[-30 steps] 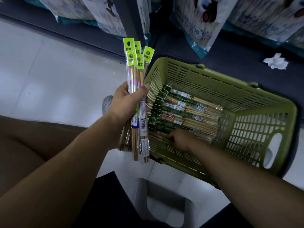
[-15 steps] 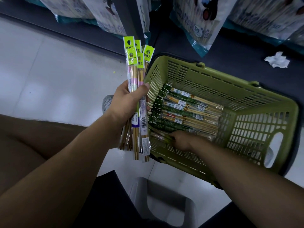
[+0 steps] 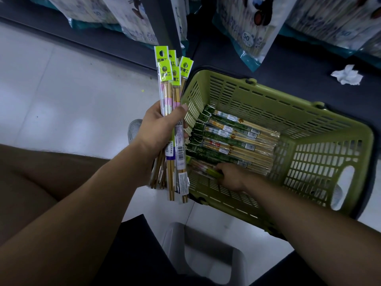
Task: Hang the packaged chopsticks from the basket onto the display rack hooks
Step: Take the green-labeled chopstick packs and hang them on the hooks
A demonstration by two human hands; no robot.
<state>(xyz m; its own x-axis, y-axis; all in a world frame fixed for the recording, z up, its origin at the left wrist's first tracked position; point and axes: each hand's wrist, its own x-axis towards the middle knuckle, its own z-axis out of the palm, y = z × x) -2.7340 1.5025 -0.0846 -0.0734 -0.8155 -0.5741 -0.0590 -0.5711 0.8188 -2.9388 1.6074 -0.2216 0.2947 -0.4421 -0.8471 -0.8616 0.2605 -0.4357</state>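
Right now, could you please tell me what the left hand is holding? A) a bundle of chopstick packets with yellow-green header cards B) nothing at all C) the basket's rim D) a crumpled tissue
A: the left hand grips an upright bundle of chopstick packets beside the green basket, while the right hand pinches a loose packet inside it.

A crumpled white tissue (image 3: 346, 74) lies on the dark shelf base (image 3: 288, 65), near large printed bags (image 3: 247, 27). A grey stool (image 3: 206, 250) stands on the pale floor (image 3: 61, 89).
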